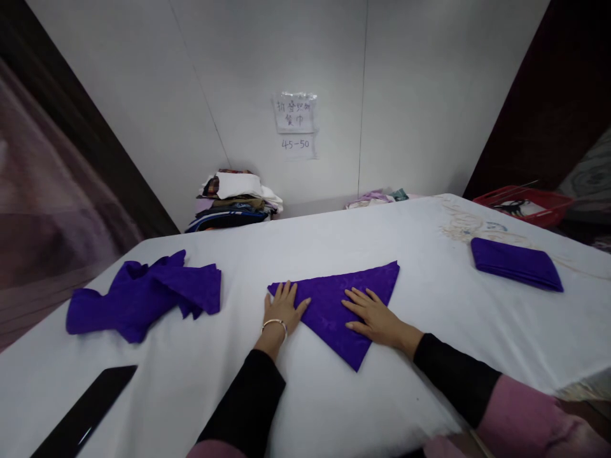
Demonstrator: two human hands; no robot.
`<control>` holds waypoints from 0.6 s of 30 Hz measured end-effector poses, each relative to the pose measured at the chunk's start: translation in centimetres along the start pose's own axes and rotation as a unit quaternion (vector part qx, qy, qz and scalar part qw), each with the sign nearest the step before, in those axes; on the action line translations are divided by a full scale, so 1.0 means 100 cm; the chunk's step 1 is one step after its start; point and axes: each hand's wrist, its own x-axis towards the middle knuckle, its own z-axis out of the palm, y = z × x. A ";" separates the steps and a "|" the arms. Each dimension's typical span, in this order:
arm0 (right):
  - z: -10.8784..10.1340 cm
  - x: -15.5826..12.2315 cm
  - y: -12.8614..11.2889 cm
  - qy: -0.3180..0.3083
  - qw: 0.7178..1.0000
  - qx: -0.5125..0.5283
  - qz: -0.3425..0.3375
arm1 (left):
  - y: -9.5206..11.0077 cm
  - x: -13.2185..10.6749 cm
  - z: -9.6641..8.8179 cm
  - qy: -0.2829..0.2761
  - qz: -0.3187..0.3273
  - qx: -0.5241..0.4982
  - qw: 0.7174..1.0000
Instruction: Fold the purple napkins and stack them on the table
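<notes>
A purple cloth napkin lies folded into a triangle on the white-covered table, one corner pointing toward me. My left hand rests flat over its left corner, fingers spread, a bracelet at the wrist. On the right part of the napkin lies my right hand, palm down with fingers apart. Neither hand grips the cloth. To the left sits a crumpled heap of purple cloth. A neatly folded purple cloth is on the right side of the table.
A dark flat object lies at the near left. Beyond the far edge are a stack of folded clothes and more fabric. A red basket stands at the far right. Handwritten paper signs hang on the wall.
</notes>
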 end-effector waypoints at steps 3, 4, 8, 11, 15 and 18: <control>0.000 0.000 0.000 0.000 1.000 0.002 0.000 | -0.014 0.007 -0.004 0.001 -0.058 -0.002 0.998; 0.000 0.000 0.000 -0.001 1.000 0.002 0.000 | -0.018 0.009 -0.006 0.002 -0.076 -0.005 0.997; 0.000 0.000 0.000 -0.001 1.000 0.005 0.004 | -0.031 0.019 -0.010 0.011 -0.134 -0.015 0.991; -0.001 0.000 0.000 -0.002 1.000 0.008 0.004 | -0.039 0.024 -0.012 0.029 -0.164 -0.022 0.986; -0.001 -0.001 -0.001 0.001 1.000 0.011 0.003 | -0.046 0.024 -0.014 0.063 -0.195 -0.033 0.978; -0.001 -0.001 0.000 0.003 1.000 0.015 0.000 | -0.045 0.019 -0.016 0.087 -0.198 -0.043 0.975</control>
